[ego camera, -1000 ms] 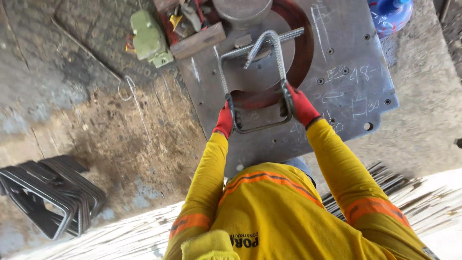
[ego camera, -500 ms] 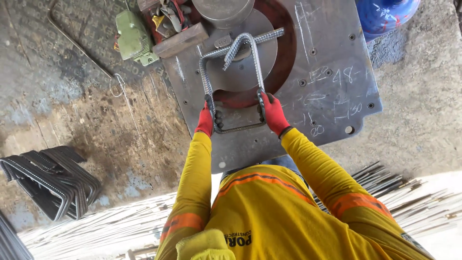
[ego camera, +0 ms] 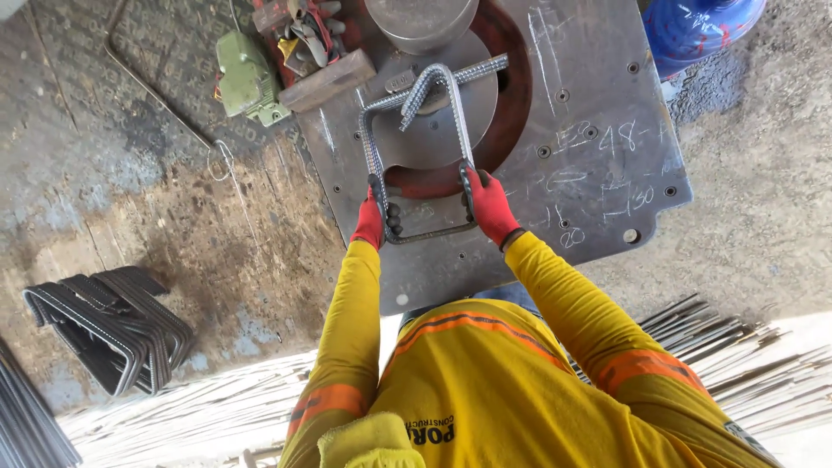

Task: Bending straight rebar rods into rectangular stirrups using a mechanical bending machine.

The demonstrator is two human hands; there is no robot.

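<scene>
Both gloved hands were closed around a rectangular steel rod loop (ego camera: pixel 373 147): the left hand (ego camera: pixel 370 221) gripped its side at 9 o'clock, the right hand (ego camera: pixel 491 206) the side at 3 o'clock. The loop lay flat on the steel bending plate (ego camera: pixel 589 104), hooked around the round disc (ego camera: pixel 433 130). The bending looked nearly finished, its ends crossing at 12 o'clock. Any further move would call for a steady, level two-handed grip. On the rough concrete floor (ego camera: pixel 130 191), a stack of finished loops (ego camera: pixel 113 325) sat at 8 o'clock and straight rods (ego camera: pixel 711 334) at 4 o'clock.
</scene>
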